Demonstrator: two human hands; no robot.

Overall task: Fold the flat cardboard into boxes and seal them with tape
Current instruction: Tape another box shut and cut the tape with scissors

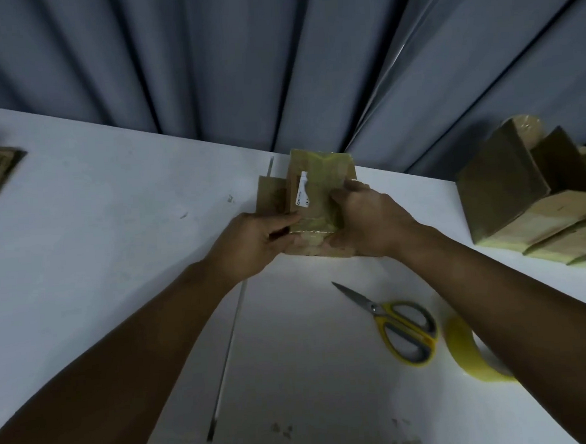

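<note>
Nearest, the tape roll (471, 351) and scissors (399, 328) lie on the white desk (114, 232). Farther out, the left hand (251, 243) and right hand (367, 222) pinch a small cardboard box (320, 182) from both sides over the desk's far edge. It looks light and crushable, its taped face slick; best held by the stiff edges.

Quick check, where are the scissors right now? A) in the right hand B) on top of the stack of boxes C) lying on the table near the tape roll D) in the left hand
C: the scissors lie on the white table beside the tape roll, while the left hand and right hand both hold the cardboard box.
</note>
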